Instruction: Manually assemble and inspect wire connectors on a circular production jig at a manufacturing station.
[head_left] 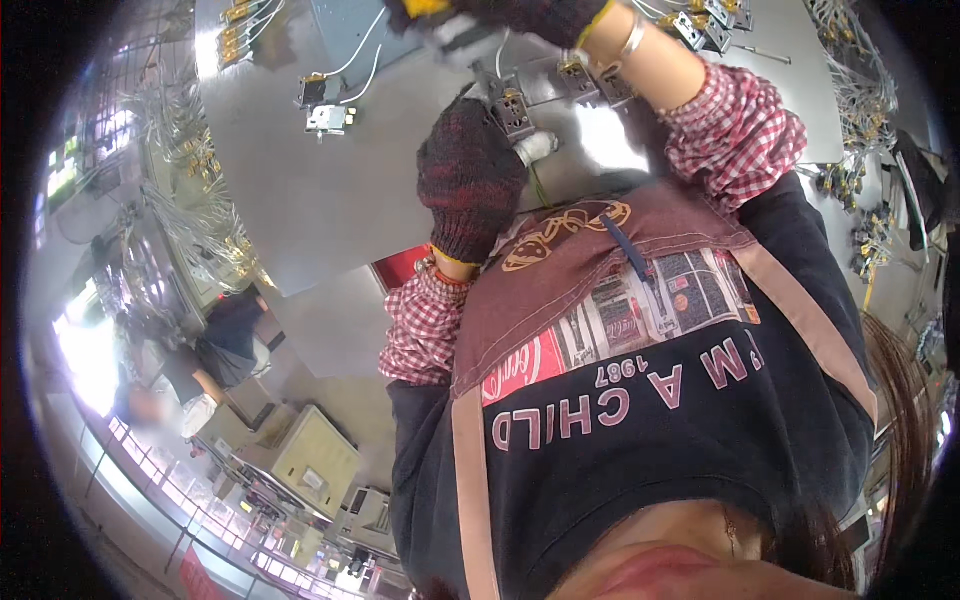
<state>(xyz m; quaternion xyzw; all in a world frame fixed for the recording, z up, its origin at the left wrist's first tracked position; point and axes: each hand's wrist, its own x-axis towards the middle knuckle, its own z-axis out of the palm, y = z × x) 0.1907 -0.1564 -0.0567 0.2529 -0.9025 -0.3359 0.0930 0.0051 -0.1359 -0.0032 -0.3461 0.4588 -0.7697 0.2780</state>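
Note:
My left hand, in a dark red-and-black knit glove, is closed around a small metal switch-like part on the grey table. A white wire runs up from that part. By its lower edge is a white wrapped tip, perhaps a taped thumb. My right hand, gloved with a yellow cuff, is partly cut off by the upper edge. Its fingers are blurred around a yellow-and-dark thing whose kind I cannot make out. More such metal parts lie between my forearms.
Two joined parts with white wires lie left on the metal table. Further parts sit at the upper left and upper right. Bundles of wired parts hang beyond the table's left side. Another person is at the left.

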